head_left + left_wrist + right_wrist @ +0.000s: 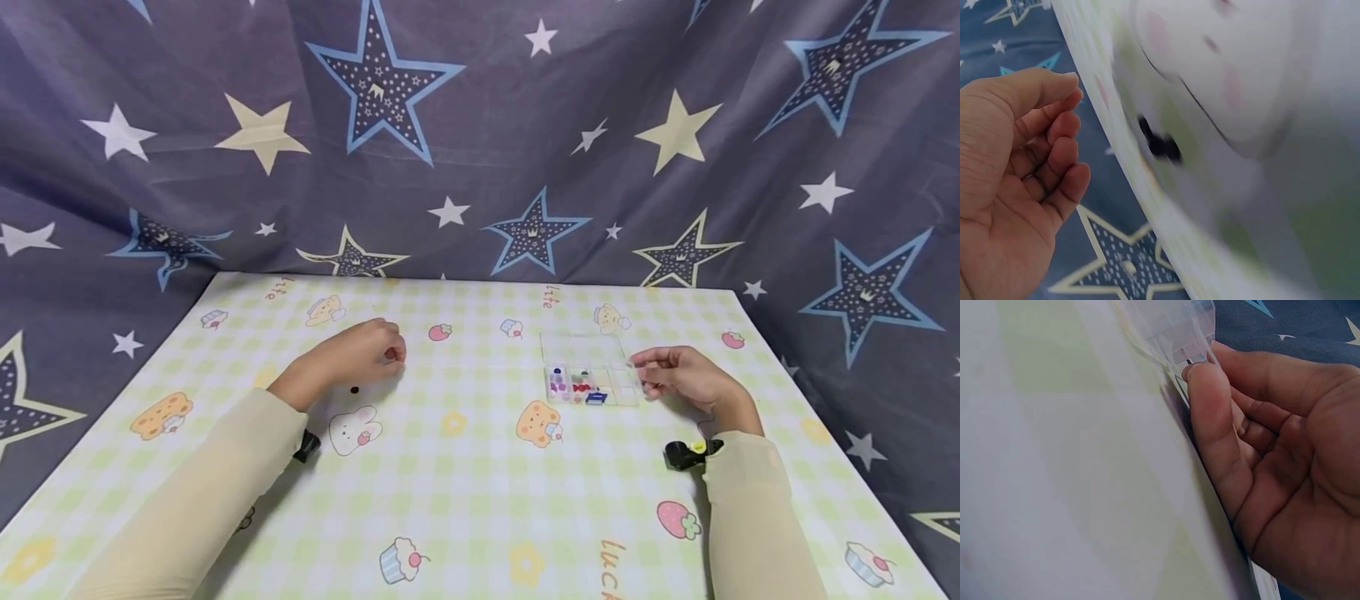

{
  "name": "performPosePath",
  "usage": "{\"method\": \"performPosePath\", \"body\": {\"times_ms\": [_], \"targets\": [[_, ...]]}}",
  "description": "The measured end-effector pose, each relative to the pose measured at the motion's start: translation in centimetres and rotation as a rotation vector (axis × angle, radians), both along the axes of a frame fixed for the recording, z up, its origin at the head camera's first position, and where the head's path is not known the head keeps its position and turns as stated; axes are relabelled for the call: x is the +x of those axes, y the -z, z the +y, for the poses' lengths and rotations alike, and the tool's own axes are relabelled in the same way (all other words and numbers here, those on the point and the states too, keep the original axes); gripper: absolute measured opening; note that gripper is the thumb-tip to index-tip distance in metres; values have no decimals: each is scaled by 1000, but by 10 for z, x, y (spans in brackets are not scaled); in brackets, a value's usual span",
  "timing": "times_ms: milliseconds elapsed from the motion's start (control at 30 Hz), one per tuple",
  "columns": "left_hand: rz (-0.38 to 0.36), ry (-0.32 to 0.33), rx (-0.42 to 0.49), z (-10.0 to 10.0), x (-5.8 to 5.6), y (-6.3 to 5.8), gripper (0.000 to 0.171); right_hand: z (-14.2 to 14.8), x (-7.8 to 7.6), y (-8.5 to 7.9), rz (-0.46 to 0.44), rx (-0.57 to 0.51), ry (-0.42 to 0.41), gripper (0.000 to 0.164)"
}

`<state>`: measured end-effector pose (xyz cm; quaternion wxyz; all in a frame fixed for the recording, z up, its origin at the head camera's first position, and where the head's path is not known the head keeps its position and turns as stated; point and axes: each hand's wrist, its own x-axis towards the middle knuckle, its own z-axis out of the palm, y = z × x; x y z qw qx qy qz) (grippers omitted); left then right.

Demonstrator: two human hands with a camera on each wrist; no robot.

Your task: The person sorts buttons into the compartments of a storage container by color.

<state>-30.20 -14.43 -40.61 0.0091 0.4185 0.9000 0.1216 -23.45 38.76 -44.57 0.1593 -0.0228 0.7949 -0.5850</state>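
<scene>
My left hand (360, 354) is over the left half of the table, its fingers loosely curled. In the left wrist view nothing shows between the thumb and fingertips of the left hand (1035, 144). Near it on the cloth lies a small black piece (355, 390), blurred in the left wrist view. My right hand (686, 379) pinches the right edge of a clear plastic compartment box (626, 385) between thumb and index finger. The box's clear lid (581, 346) stands folded back. Purple pieces (557, 387), red pieces (581, 387) and a dark blue piece (596, 398) lie in its compartments.
A pale checked tablecloth (450, 500) with printed cartoons covers the table. Behind it hangs a dark cloth (480, 125) with stars. Black straps with cameras (684, 455) sit on both wrists over the beige sleeves.
</scene>
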Motion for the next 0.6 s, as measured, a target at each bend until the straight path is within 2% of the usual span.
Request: {"method": "performPosePath", "body": {"times_ms": [167, 333, 600], "targets": [[-20, -25, -9, -25, 3, -1, 12, -1, 1, -1, -4, -3, 2, 47], [-42, -12, -8, -47, 6, 1, 15, -1, 1, -1, -6, 8, 6, 46], [-111, 3, 34, -66, 8, 7, 14, -2, 1, -3, -7, 10, 10, 47]]}}
